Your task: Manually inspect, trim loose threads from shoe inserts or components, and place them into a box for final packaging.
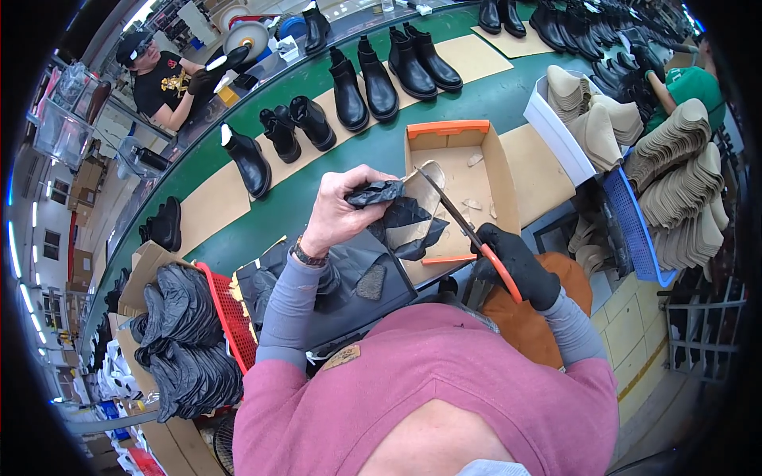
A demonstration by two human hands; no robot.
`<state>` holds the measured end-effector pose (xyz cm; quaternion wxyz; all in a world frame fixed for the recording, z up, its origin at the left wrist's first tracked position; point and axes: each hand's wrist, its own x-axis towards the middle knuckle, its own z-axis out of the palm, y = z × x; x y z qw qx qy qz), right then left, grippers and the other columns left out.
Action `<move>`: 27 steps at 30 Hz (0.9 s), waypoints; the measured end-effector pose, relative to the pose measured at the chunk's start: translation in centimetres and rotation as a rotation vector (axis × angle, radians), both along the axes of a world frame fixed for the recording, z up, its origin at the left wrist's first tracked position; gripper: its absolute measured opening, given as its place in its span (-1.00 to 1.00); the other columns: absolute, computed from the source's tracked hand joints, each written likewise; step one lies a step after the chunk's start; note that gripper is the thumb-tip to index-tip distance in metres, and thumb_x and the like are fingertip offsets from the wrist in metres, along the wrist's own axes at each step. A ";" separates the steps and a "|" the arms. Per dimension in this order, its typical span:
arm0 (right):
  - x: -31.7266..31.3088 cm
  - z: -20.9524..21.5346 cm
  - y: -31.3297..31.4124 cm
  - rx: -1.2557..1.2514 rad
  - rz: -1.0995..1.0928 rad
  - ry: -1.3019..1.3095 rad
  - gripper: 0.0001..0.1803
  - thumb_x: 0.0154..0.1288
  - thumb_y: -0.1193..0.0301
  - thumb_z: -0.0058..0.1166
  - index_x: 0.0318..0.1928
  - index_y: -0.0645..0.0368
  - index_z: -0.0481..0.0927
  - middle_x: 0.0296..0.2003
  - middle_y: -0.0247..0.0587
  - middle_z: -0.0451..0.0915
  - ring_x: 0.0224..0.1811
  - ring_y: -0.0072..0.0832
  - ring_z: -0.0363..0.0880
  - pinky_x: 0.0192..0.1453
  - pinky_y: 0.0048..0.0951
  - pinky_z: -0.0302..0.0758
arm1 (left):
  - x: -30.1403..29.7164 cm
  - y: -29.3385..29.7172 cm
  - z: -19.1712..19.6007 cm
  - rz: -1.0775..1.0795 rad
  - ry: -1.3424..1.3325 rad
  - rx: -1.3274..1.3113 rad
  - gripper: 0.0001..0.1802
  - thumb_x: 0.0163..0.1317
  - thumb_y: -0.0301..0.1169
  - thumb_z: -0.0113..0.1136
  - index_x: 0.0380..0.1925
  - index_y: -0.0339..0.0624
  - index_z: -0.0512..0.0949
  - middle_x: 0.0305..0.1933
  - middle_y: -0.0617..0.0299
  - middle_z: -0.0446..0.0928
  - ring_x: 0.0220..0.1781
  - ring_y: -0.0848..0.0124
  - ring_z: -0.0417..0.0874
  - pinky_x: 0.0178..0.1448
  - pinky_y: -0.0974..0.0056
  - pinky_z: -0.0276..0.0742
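My bare left hand (337,210) is closed on a crumpled black sheet (373,194), which hangs down around a beige, curved shoe-shaped piece (419,190). I cannot tell how the two are joined. In my right hand (528,266), covered by a black glove, are scissors (503,275) with orange handles. Their blades point up and left and lie at the edge of the beige piece. Below the work, an open cardboard box (508,186) with orange ends holds several pale scraps (471,204).
Black boots (377,83) line brown paper on the green bench. At right are a white bin (552,135) and a blue basket (635,222) with stacked beige pieces. Black sheets (186,341) fill a carton beside a red basket (226,309). Co-workers stand at far left (159,83) and right (690,95).
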<state>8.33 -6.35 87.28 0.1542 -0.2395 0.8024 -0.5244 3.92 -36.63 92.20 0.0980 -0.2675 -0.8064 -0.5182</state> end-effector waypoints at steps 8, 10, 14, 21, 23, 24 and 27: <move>-0.5 1.0 -0.6 0.027 0.005 -0.078 -0.53 0.05 0.23 0.39 -0.25 0.27 0.41 -0.52 0.01 0.38 -0.51 -0.26 0.31 -0.35 -0.29 0.32 | 0.0 -0.6 0.3 -0.007 -0.028 -0.011 -0.77 -0.02 -0.60 0.28 -0.28 -0.31 0.65 -0.41 0.16 0.67 -0.43 0.53 0.64 -0.27 0.45 0.51; -0.5 1.0 -0.8 0.024 0.014 -0.089 -0.53 0.04 0.23 0.39 -0.27 0.27 0.41 -0.53 0.00 0.38 -0.52 -0.29 0.31 -0.36 -0.30 0.32 | 0.0 -0.8 0.3 -0.010 -0.024 -0.005 -0.77 -0.01 -0.59 0.28 -0.28 -0.30 0.66 -0.43 0.16 0.67 -0.44 0.53 0.63 -0.28 0.46 0.51; -0.2 0.6 -0.9 -0.012 0.031 -0.056 -0.59 0.13 0.20 0.26 -0.29 0.30 0.42 -0.51 -0.06 0.37 -0.49 -0.31 0.34 -0.34 -0.33 0.34 | -0.2 -1.1 0.1 -0.012 -0.092 -0.022 -0.78 -0.03 -0.61 0.28 -0.30 -0.31 0.64 -0.37 0.18 0.67 -0.38 0.56 0.62 -0.23 0.46 0.50; -0.1 1.4 -1.1 0.045 0.071 -0.141 -0.55 0.28 0.09 0.10 -0.31 0.32 0.46 -0.51 -0.10 0.41 -0.52 -0.40 0.38 -0.39 -0.36 0.38 | -0.4 -1.7 -0.6 0.013 -0.218 -0.012 -0.81 -0.04 -0.62 0.30 -0.34 -0.31 0.62 -0.41 0.30 0.62 -0.37 0.63 0.54 -0.23 0.47 0.47; 0.2 0.8 -1.1 0.048 0.059 -0.092 -0.54 0.29 0.08 0.10 -0.32 0.32 0.46 -0.53 -0.12 0.40 -0.54 -0.43 0.38 -0.41 -0.38 0.38 | -0.4 -1.6 -0.7 0.006 -0.230 -0.005 -0.81 -0.04 -0.61 0.30 -0.34 -0.30 0.62 -0.42 0.32 0.61 -0.37 0.63 0.53 -0.23 0.47 0.46; 0.3 0.5 -1.1 0.051 0.047 -0.043 -0.54 0.29 0.08 0.10 -0.33 0.32 0.46 -0.55 -0.15 0.40 -0.55 -0.46 0.37 -0.43 -0.39 0.37 | -0.4 -1.6 -0.7 -0.002 -0.242 0.003 -0.81 -0.04 -0.61 0.31 -0.35 -0.30 0.61 -0.43 0.33 0.60 -0.38 0.64 0.52 -0.23 0.47 0.46; 0.4 -0.5 -0.9 0.036 0.053 -0.057 -0.57 0.30 0.10 0.08 -0.28 0.31 0.47 -0.50 -0.17 0.41 -0.50 -0.48 0.39 -0.38 -0.42 0.38 | -0.4 -1.4 -0.7 -0.004 -0.269 0.007 -0.81 -0.04 -0.61 0.31 -0.35 -0.30 0.62 -0.42 0.33 0.61 -0.36 0.64 0.53 -0.22 0.47 0.46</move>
